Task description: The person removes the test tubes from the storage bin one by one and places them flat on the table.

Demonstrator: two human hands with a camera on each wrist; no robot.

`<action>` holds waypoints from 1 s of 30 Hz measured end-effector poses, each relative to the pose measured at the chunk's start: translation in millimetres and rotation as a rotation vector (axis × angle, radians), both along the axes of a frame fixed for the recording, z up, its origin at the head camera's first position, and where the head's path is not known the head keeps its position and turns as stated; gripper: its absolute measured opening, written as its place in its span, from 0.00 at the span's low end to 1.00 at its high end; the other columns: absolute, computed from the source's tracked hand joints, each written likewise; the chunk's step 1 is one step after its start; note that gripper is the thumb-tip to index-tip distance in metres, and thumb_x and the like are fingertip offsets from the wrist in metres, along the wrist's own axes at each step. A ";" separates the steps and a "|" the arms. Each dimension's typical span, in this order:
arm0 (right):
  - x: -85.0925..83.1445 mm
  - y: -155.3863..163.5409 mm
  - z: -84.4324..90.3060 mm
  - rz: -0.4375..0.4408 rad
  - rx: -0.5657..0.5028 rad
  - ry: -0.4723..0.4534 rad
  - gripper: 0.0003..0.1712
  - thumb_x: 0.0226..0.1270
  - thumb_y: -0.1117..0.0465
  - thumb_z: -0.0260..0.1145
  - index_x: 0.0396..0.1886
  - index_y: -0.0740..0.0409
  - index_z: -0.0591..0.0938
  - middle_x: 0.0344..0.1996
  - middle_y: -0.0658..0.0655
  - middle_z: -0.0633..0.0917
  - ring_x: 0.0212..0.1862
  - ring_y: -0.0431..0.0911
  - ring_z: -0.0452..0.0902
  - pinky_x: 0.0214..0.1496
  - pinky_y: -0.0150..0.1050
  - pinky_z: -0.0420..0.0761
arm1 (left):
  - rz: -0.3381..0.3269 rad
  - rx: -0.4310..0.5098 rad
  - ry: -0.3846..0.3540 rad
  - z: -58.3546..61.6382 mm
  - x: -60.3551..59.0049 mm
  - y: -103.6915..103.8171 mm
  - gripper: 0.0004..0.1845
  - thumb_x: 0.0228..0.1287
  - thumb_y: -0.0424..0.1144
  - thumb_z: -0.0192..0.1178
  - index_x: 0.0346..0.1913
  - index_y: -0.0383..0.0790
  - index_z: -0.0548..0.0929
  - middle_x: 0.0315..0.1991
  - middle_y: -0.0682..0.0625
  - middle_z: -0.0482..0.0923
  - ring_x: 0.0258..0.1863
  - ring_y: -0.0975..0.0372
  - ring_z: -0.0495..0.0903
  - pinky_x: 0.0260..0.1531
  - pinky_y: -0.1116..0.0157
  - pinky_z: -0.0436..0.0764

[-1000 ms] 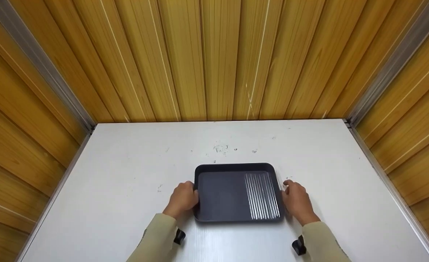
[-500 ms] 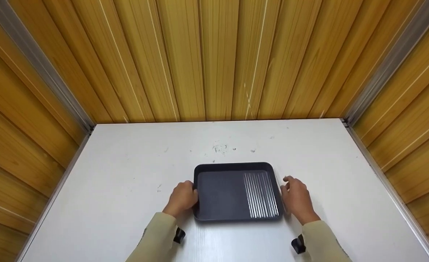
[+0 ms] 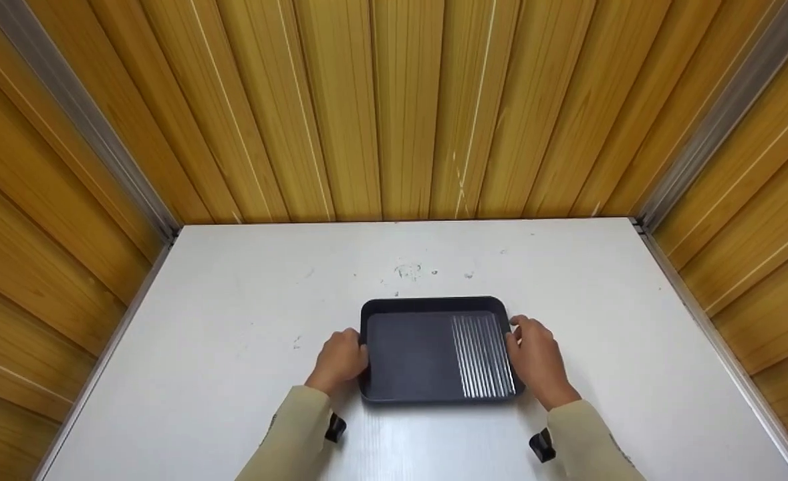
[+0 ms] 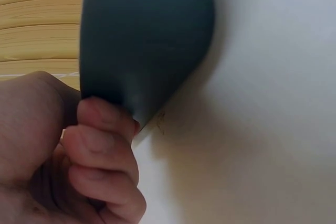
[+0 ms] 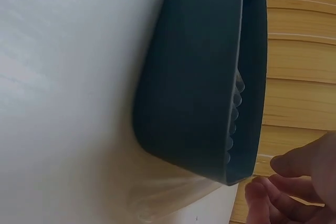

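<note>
My right hand (image 3: 536,361) has moved in to touch the tray (image 3: 407,357), fingers loose. My left hand (image 3: 341,359) grips its left edge. The tray sits on the white table (image 3: 200,347).

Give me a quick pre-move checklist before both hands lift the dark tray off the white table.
1. Left hand on the tray: ok. Its fingers curl at the tray's left edge in the left wrist view.
2. Right hand gripping the right edge: cannot tell. The head view puts it against the edge, but in the right wrist view its fingers look just clear of the rim.
3. Tray empty: ok. Only the ribbed patch shows inside.
4. Tray flat on the table: ok.
5. Hands on opposite sides, for a level lift: ok.
6. Nothing else on the table around the tray: ok.
</note>
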State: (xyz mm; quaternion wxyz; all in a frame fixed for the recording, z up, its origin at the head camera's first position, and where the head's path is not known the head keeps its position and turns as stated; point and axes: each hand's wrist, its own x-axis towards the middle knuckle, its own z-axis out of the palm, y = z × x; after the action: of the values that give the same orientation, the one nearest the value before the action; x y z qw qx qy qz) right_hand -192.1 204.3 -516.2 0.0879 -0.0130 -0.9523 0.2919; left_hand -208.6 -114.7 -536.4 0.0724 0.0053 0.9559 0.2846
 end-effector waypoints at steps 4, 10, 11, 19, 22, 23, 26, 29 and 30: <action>0.4 -6.8 -0.1 0.018 -0.008 0.019 0.16 0.65 0.68 0.62 0.50 0.71 0.79 0.31 0.59 0.81 0.32 0.47 0.75 0.34 0.42 0.75 | 0.006 -0.001 -0.003 0.4 -1.5 2.8 0.11 0.63 0.34 0.55 0.39 0.28 0.80 0.31 0.40 0.81 0.27 0.55 0.76 0.31 0.57 0.76; -0.1 -15.4 -2.0 0.049 -0.028 0.033 0.15 0.64 0.67 0.64 0.49 0.70 0.80 0.32 0.59 0.81 0.34 0.48 0.76 0.36 0.42 0.77 | 0.003 0.011 -0.005 -1.5 -2.9 5.6 0.10 0.63 0.34 0.54 0.39 0.28 0.80 0.30 0.41 0.80 0.26 0.56 0.75 0.30 0.58 0.76; -0.2 -16.6 -2.5 0.050 -0.030 0.030 0.15 0.64 0.67 0.64 0.49 0.70 0.80 0.32 0.59 0.82 0.34 0.48 0.77 0.36 0.42 0.77 | 0.001 0.012 -0.006 -2.1 -2.6 5.8 0.10 0.63 0.34 0.54 0.39 0.28 0.81 0.30 0.42 0.80 0.26 0.56 0.75 0.30 0.58 0.76; -2.8 -27.0 -7.9 0.061 -0.049 0.005 0.15 0.64 0.67 0.65 0.49 0.69 0.80 0.31 0.57 0.81 0.31 0.44 0.76 0.32 0.37 0.76 | -0.001 0.017 0.017 -5.9 1.8 2.6 0.09 0.62 0.34 0.54 0.35 0.30 0.80 0.27 0.43 0.79 0.24 0.57 0.74 0.28 0.59 0.74; -4.3 -31.9 -8.9 0.071 -0.059 -0.008 0.14 0.63 0.67 0.65 0.48 0.68 0.81 0.31 0.57 0.81 0.30 0.43 0.76 0.32 0.37 0.76 | -0.007 0.006 0.038 -5.2 1.7 0.2 0.09 0.62 0.34 0.55 0.35 0.29 0.80 0.28 0.41 0.80 0.25 0.56 0.74 0.28 0.58 0.75; -4.8 -33.5 -9.0 0.076 -0.061 -0.015 0.15 0.63 0.67 0.66 0.48 0.68 0.81 0.31 0.57 0.81 0.30 0.43 0.76 0.32 0.36 0.76 | -0.008 0.001 0.042 -4.9 1.5 -0.4 0.09 0.62 0.33 0.55 0.36 0.29 0.80 0.29 0.41 0.80 0.25 0.56 0.75 0.28 0.58 0.75; -6.4 -37.8 -9.2 0.086 -0.072 -0.029 0.15 0.63 0.67 0.66 0.48 0.69 0.81 0.31 0.57 0.82 0.30 0.43 0.77 0.32 0.37 0.76 | -0.005 -0.011 0.041 -4.1 0.5 -1.5 0.09 0.62 0.34 0.55 0.36 0.28 0.80 0.30 0.40 0.81 0.26 0.56 0.75 0.29 0.57 0.76; -7.5 -40.4 -9.9 0.089 -0.076 -0.033 0.15 0.62 0.67 0.66 0.48 0.69 0.81 0.31 0.57 0.82 0.31 0.43 0.77 0.32 0.37 0.76 | -0.007 -0.012 0.034 -4.3 -0.7 -1.2 0.09 0.62 0.34 0.55 0.37 0.28 0.80 0.31 0.40 0.80 0.26 0.56 0.75 0.30 0.56 0.76; -7.9 -41.1 -10.4 0.089 -0.077 -0.033 0.15 0.62 0.68 0.66 0.47 0.69 0.81 0.31 0.56 0.81 0.30 0.43 0.77 0.32 0.37 0.76 | -0.009 -0.011 0.031 -4.3 -0.9 -1.0 0.10 0.62 0.34 0.55 0.37 0.28 0.80 0.31 0.40 0.80 0.27 0.56 0.75 0.31 0.56 0.76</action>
State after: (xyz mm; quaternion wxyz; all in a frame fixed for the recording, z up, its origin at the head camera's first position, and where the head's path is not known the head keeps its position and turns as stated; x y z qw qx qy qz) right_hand -199.9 163.2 -526.5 0.0584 0.0212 -0.9413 0.3319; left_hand -209.5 -115.7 -540.7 0.0587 0.0136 0.9584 0.2791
